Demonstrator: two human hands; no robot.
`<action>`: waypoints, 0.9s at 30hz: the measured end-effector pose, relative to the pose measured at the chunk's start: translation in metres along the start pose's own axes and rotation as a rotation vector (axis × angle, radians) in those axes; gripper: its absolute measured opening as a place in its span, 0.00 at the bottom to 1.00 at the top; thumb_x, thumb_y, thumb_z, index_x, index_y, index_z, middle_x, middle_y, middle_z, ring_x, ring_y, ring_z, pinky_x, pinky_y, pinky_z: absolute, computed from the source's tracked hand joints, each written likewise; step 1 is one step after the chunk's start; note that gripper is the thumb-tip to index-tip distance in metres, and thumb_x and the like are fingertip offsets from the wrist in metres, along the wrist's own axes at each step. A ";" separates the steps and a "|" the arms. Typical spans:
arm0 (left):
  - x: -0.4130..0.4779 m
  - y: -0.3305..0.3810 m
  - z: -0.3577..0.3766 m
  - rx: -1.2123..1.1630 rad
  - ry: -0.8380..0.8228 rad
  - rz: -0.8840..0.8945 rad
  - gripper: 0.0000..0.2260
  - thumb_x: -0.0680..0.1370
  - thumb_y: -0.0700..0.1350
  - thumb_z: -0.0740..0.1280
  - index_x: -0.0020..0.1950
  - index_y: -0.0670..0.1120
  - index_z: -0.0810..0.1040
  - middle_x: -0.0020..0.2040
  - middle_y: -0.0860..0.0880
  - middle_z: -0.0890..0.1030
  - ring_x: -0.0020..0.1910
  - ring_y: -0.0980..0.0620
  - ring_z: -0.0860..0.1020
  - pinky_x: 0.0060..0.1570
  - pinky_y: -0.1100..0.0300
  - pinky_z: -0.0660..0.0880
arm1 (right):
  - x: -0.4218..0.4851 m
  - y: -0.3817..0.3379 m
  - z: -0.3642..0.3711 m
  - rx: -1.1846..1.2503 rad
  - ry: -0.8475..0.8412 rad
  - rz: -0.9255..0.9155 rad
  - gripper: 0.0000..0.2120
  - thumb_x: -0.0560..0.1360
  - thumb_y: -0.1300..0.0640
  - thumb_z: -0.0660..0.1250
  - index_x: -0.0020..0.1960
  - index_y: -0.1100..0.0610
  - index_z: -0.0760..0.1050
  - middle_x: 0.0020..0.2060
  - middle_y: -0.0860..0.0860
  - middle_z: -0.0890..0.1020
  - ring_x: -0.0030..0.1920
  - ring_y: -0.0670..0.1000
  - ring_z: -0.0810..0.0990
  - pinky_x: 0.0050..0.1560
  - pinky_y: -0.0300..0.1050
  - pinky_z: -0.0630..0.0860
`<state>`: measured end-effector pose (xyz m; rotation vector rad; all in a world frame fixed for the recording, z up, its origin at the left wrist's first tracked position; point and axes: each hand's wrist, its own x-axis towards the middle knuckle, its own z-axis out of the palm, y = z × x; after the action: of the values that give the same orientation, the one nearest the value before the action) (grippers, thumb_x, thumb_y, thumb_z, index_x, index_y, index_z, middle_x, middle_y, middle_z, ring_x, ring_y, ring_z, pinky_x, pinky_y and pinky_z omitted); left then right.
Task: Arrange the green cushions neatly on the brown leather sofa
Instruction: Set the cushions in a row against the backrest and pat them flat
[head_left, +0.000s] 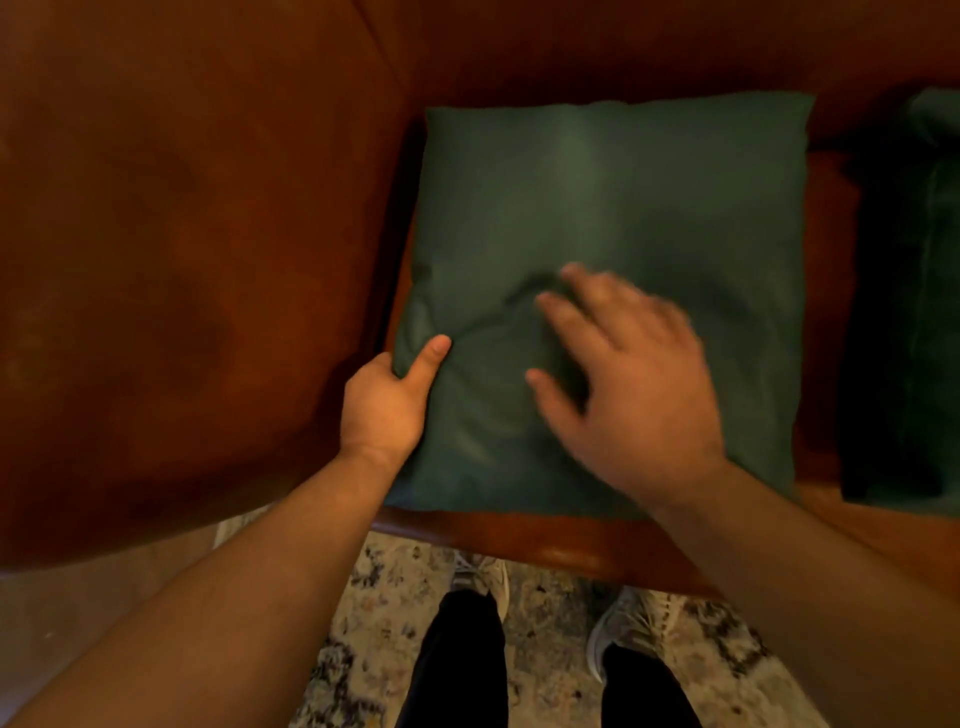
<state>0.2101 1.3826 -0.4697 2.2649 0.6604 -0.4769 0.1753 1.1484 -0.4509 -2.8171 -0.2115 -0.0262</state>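
From the head camera, a green cushion (613, 249) lies flat on the seat of the brown leather sofa (171, 249), just beside its armrest. The left hand (384, 405) grips the cushion's near-left edge, thumb on top and fingers tucked under. The right hand (623, 374), blurred, is spread open with fingers on the creased cover. A second green cushion (924, 312) sits at the far right, partly out of view.

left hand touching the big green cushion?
Touching. The head view shows the left hand gripping the left edge of the green cushion, its thumb pressed on top with creases spreading from it.
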 end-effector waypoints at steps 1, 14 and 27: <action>-0.001 0.004 0.002 0.035 0.007 0.002 0.38 0.68 0.80 0.62 0.52 0.47 0.84 0.49 0.47 0.87 0.51 0.43 0.85 0.53 0.49 0.81 | -0.005 0.015 -0.004 -0.045 -0.003 0.073 0.32 0.80 0.32 0.59 0.80 0.45 0.68 0.83 0.52 0.63 0.82 0.57 0.63 0.79 0.62 0.60; -0.022 0.082 0.037 0.429 0.143 0.856 0.35 0.79 0.55 0.58 0.86 0.54 0.54 0.88 0.45 0.48 0.86 0.40 0.48 0.81 0.36 0.48 | -0.027 0.053 -0.012 -0.156 -0.181 0.341 0.39 0.80 0.30 0.49 0.85 0.50 0.54 0.84 0.58 0.58 0.83 0.62 0.57 0.81 0.68 0.54; -0.006 0.110 0.048 0.732 0.122 0.919 0.42 0.79 0.67 0.55 0.86 0.44 0.54 0.87 0.42 0.48 0.86 0.40 0.45 0.83 0.34 0.48 | 0.054 0.079 -0.029 -0.107 -0.112 0.265 0.35 0.78 0.35 0.55 0.80 0.52 0.63 0.81 0.55 0.64 0.83 0.58 0.60 0.79 0.70 0.58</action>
<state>0.2621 1.2788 -0.4399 2.9504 -0.6383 -0.1089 0.2403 1.0729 -0.4454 -2.9309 0.1430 0.1859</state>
